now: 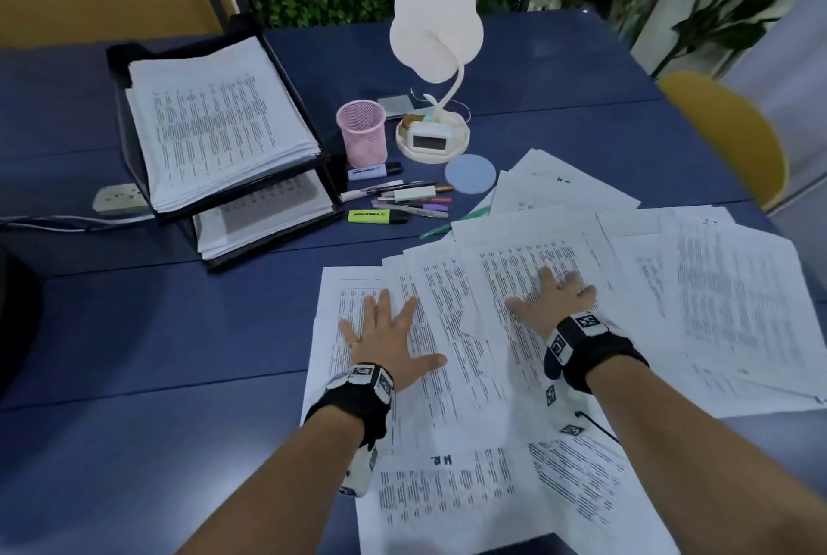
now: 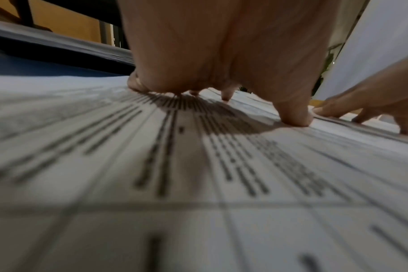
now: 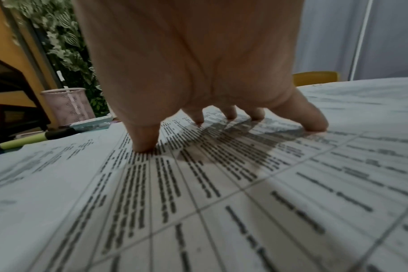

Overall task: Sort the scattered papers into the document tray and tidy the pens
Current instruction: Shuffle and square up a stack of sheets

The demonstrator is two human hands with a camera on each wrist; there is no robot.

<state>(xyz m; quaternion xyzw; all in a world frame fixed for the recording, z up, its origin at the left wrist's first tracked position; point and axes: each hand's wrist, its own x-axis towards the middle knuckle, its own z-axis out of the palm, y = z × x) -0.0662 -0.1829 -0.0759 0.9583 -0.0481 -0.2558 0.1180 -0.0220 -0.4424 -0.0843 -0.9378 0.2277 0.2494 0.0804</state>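
Both hands are pressed flat, fingers spread, on the scattered papers (image 1: 514, 330): the left hand (image 1: 387, 342) beside the right hand (image 1: 552, 301), nothing gripped. The sheets are fanned loosely under and around both palms. They are judged light, limp and slippery, best gathered at the edges and squared. The document tray (image 1: 313, 124) and pens (image 1: 402, 196) are seen beyond the left hand.

The scattered papers (image 1: 514, 330) are lying across the table (image 1: 134, 330) from 3 to 6 o'clock. The document tray (image 1: 223, 142) is sitting at 10 o'clock, the pens (image 1: 398, 201) are lying just right of it, and the pen cup (image 1: 361, 133) is standing behind them toward 12.
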